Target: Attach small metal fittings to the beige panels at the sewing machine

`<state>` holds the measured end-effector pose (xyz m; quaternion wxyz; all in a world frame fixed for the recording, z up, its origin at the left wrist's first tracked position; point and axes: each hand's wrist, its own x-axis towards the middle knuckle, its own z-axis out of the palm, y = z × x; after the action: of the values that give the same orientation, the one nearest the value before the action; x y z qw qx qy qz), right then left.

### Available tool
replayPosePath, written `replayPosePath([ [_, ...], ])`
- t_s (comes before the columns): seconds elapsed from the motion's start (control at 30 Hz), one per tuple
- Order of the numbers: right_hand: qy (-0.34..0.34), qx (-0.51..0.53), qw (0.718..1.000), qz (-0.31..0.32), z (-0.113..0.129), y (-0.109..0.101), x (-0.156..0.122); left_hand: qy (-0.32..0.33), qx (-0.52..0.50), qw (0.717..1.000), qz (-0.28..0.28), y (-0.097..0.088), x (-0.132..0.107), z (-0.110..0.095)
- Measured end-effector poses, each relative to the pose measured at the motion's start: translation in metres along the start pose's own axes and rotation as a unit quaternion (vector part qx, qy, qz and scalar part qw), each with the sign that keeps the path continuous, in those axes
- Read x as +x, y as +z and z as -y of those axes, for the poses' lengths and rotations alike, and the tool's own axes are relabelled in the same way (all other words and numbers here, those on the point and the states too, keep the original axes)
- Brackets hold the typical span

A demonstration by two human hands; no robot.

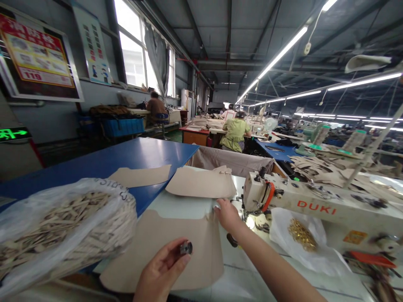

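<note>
My left hand (pixel 165 268) is closed on a bobbin (pixel 186 248), small, dark and metallic, between thumb and fingers, above a large beige fabric panel (pixel 176 239). My right hand (pixel 227 214) reaches forward over the pale sewing table, left of the needle area of the sewing machine (pixel 292 205). Its fingers are pinched together at a small pale spot by the panel's upper right corner; what they hold is too small to make out. Just beyond those fingertips lies a stack of beige panels (pixel 201 183).
On the left, a clear plastic bag (pixel 122 226) bulges with small fabric strips. A white bag holding gold metal rings (pixel 302 235) lies beside the machine body. Another beige piece (pixel 141 176) rests on the blue table (pixel 135 151). A co-worker (pixel 235 133) sits ahead.
</note>
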<state>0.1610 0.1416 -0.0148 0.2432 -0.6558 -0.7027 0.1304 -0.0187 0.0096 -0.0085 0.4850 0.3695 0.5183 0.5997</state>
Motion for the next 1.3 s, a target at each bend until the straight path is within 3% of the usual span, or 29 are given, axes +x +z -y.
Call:
replayPosePath([
  [0.2,-0.028,-0.048,0.998,0.034,-0.001,0.014,0.012,-0.010,-0.064,0.998,0.015,-0.006,0.000,0.000],
  [0.37,-0.062,-0.015,0.998,0.017,-0.001,0.009,0.007,-0.014,-0.087,0.995,0.050,-0.008,-0.003,-0.003],
  [0.5,-0.141,0.061,0.988,-0.012,0.008,-0.019,-0.027,0.002,-0.042,0.997,0.057,-0.007,-0.006,-0.009],
  [0.6,-0.251,0.200,0.945,-0.059,0.015,-0.052,-0.070,0.023,-0.004,0.998,0.058,-0.004,-0.006,-0.016],
  [0.77,-0.296,0.271,0.907,-0.127,0.018,-0.102,-0.125,0.070,0.035,0.995,0.067,0.011,0.004,-0.030],
  [0.9,-0.327,0.279,0.891,-0.146,0.014,-0.123,-0.136,0.058,0.024,0.986,0.152,0.040,0.003,-0.042],
  [1.03,-0.329,0.282,0.887,-0.160,0.005,-0.128,-0.140,0.028,-0.043,0.973,0.225,0.070,-0.012,-0.046],
  [1.2,-0.313,0.281,0.892,-0.164,-0.009,-0.132,-0.146,-0.038,-0.074,0.908,0.410,0.088,-0.010,-0.034],
  [1.3,-0.303,0.274,0.900,-0.152,-0.017,-0.139,-0.150,-0.081,-0.096,0.881,0.457,0.094,-0.005,-0.026],
])
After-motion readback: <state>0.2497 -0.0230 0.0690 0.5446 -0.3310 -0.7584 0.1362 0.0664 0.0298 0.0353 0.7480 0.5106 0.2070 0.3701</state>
